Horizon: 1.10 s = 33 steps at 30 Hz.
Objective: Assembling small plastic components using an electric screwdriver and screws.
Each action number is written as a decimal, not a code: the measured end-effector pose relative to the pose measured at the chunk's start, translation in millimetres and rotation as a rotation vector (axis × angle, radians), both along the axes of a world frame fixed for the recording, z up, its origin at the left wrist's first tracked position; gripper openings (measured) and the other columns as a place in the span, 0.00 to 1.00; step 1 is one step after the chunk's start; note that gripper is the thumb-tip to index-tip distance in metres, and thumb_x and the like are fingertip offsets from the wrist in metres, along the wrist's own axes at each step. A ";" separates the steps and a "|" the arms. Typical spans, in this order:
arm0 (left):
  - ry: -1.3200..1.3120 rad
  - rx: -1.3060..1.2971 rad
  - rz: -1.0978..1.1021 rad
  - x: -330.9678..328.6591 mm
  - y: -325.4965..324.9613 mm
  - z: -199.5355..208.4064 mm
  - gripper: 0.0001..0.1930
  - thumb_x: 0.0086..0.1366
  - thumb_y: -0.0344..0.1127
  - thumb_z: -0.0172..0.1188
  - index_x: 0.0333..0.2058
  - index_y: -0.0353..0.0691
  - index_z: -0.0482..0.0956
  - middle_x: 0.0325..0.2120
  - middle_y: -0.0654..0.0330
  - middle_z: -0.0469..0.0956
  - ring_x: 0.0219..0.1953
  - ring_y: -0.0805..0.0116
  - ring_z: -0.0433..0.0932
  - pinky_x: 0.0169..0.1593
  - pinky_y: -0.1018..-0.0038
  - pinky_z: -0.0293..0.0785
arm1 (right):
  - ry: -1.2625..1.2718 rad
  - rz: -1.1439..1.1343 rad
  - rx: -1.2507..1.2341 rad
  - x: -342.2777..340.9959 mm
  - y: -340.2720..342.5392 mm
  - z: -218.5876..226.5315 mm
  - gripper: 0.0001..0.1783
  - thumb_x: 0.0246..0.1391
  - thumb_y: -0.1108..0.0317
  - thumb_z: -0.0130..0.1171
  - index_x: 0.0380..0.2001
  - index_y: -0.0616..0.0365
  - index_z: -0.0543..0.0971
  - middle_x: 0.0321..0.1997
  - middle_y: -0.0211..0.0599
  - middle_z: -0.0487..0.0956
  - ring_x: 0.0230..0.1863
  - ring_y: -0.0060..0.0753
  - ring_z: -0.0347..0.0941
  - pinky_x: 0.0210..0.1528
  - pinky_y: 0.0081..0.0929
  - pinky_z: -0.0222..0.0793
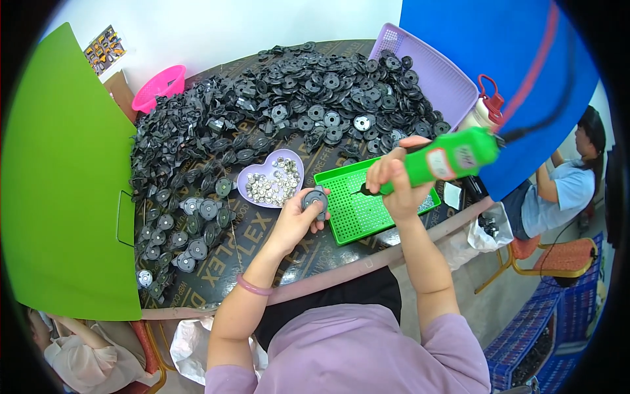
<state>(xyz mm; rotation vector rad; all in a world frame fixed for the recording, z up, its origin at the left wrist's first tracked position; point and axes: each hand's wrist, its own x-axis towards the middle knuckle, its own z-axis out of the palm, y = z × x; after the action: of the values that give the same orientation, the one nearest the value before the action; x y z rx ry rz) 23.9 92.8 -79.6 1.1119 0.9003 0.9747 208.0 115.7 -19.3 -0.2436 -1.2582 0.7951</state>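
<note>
My left hand holds a small dark grey round plastic part just left of a green perforated tray. In my right hand is a green electric screwdriver, its black tip pointing left over the tray toward the part. A lilac heart-shaped dish of small silver metal pieces sits just beyond my left hand. A big heap of black plastic parts covers the far table.
A green divider stands at left, a blue one at right. A pink basket and a lilac tray lie at the back. Another person sits right. Grey assembled parts lie near left.
</note>
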 end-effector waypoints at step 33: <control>0.420 0.133 0.203 -2.7 -28.3 44.3 0.14 0.60 0.33 0.54 0.43 0.33 0.72 0.18 0.62 0.75 0.16 0.78 0.74 0.20 0.82 0.69 | -0.226 0.171 0.150 -45.2 -2.9 17.9 0.19 0.54 0.70 0.53 0.45 0.56 0.57 0.16 0.32 0.64 0.14 0.26 0.63 0.17 0.25 0.63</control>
<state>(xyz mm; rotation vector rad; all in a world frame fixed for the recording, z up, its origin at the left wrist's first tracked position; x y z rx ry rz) 21.2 64.5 -35.3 1.3874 1.3229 0.9938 162.8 112.8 -1.5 -0.1069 -1.5610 0.8313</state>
